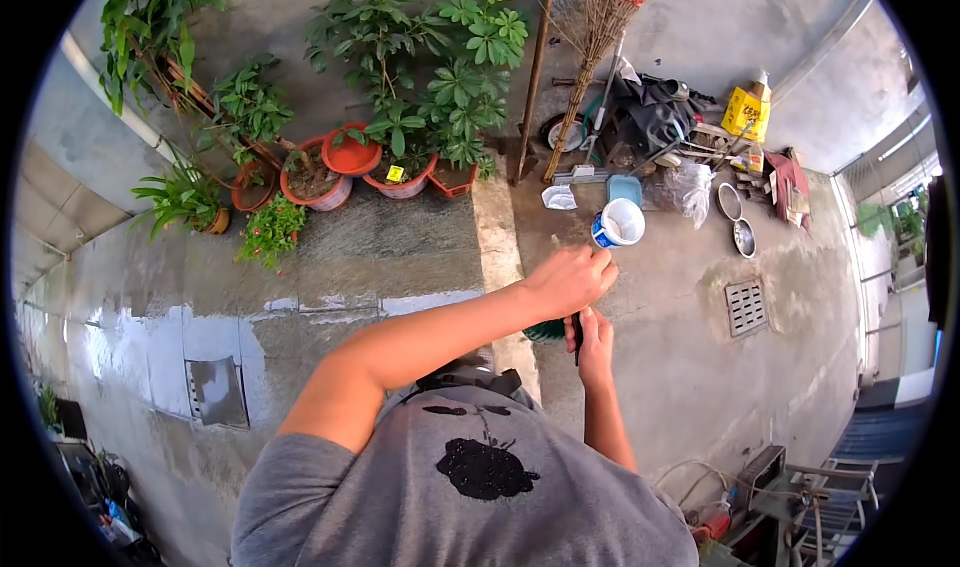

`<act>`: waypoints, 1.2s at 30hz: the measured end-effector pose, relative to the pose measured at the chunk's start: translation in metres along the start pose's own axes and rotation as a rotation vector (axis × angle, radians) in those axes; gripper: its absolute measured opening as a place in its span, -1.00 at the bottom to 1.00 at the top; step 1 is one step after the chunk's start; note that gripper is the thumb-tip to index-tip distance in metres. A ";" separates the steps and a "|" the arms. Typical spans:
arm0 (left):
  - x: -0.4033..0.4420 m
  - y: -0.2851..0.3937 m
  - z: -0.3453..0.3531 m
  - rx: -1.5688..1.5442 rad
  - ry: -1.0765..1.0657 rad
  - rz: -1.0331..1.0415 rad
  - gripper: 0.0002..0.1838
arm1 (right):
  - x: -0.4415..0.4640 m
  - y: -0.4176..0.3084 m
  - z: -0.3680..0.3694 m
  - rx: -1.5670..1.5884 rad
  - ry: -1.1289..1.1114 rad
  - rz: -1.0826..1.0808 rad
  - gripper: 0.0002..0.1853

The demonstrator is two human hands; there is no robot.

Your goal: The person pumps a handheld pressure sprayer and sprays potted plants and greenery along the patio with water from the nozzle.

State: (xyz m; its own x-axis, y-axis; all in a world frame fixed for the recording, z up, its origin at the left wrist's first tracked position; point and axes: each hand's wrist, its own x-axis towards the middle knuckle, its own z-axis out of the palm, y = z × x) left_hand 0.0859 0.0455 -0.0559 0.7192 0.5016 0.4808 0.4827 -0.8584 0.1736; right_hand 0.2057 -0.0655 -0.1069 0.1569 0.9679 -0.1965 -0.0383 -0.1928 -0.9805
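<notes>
My left hand point(572, 279) reaches across in front of my chest with its fingers curled closed. What it grips, if anything, is hidden. Just below it, my right hand point(594, 342) is closed around a black handle point(577, 339). A dark green object point(546, 331) shows beside that handle, mostly covered by my left forearm, so I cannot make out its kind. Just beyond my left knuckles is a white bucket point(622, 224) with a blue label, its mouth facing up; whether the hand touches it is unclear.
Potted plants point(395, 172) line the wall at the left. A twig broom point(590, 47) and a wooden pole point(533, 82) lean there. Clutter with a yellow bag point(746, 113) fills the right corner, near two metal bowls point(743, 237). A drain grate point(745, 308) lies in the floor.
</notes>
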 end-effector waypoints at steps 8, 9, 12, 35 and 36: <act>0.046 0.012 -0.049 -0.054 0.296 0.003 -0.75 | -0.007 0.015 -0.004 0.016 0.019 0.054 -0.59; 0.043 0.009 -0.040 -0.090 0.242 -0.014 -0.73 | -0.007 0.011 -0.003 0.031 0.025 0.060 -0.59; 0.012 0.003 0.005 -0.160 0.119 -0.055 -0.68 | -0.008 0.005 -0.002 0.048 -0.009 -0.005 -0.59; 0.021 0.009 -0.016 -0.099 0.055 0.105 -0.82 | 0.002 0.011 -0.004 -0.007 0.026 -0.011 -0.57; 0.035 0.015 -0.038 -0.095 0.112 0.094 -0.82 | 0.003 0.019 -0.004 -0.023 0.023 -0.005 -0.56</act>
State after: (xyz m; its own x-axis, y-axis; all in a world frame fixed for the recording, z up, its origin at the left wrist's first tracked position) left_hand 0.0994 0.0467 -0.0036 0.6961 0.4081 0.5907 0.3624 -0.9099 0.2016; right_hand 0.2097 -0.0668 -0.1260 0.1800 0.9648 -0.1918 -0.0149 -0.1923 -0.9812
